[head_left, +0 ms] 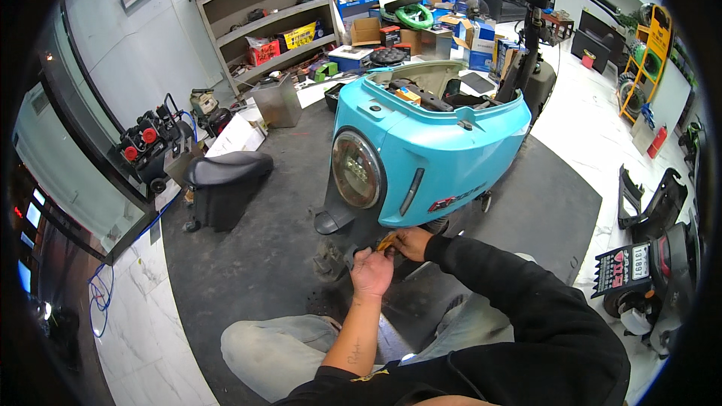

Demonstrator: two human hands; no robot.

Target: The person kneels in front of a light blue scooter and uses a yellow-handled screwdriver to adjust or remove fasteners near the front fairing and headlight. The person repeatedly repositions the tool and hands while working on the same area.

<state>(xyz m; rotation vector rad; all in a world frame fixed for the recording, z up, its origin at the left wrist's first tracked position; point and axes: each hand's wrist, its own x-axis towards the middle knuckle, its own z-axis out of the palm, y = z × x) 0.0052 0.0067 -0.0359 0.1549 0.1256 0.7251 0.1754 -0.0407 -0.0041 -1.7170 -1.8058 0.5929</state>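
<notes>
In front of me stands an electric scooter with a turquoise body shell (444, 143) and a round lamp (357, 168) facing left. My left hand (371, 272) is low beneath the shell, its fingers curled closed around something I cannot make out. Close against it, my right hand (412, 243) pinches a small orange-yellow piece (386, 241) whose kind is unclear. Both hands are beside the dark lower mudguard part (333, 219). What lies right under my fingers is mostly hidden.
A black scooter seat (229, 171) rests on the dark mat (218, 271) at left, near an air compressor (150, 135). Behind are grey shelves (263, 26) and cluttered boxes (477, 45). Black plastic panels (654, 199) and another scooter (654, 278) stand at right.
</notes>
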